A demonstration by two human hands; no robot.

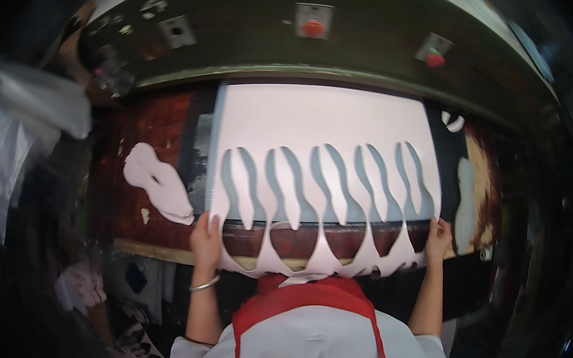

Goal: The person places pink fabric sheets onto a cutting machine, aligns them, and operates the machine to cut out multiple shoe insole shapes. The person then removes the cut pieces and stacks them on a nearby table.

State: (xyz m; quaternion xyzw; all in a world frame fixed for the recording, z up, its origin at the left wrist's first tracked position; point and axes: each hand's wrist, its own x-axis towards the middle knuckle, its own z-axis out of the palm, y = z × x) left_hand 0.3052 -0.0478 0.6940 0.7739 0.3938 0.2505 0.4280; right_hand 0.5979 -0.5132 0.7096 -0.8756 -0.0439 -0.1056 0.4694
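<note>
A pale pink sheet (pixel 326 118) lies over a blue-grey cutting board (pixel 214 147), with paired curved cut-outs in a row across its near half. Strips between the cut-outs hang past the board's near edge toward my apron and join in a scalloped band. My left hand (pixel 207 241) is closed on the sheet's near left edge, a metal bangle on that wrist. At the near right corner, my right hand (pixel 438 241) pinches the sheet's other edge. On the table to the left lie pink sole-shaped pieces (pixel 163 189), seemingly stacked.
Behind the board stands a dark green machine beam (pixel 237 42) with a red button (pixel 312 28) and another button (pixel 435 58). A clear plastic bag (pixel 28 129) hangs at the left. Pale scraps (pixel 464 194) lie on the right of the reddish-brown table (pixel 148 122).
</note>
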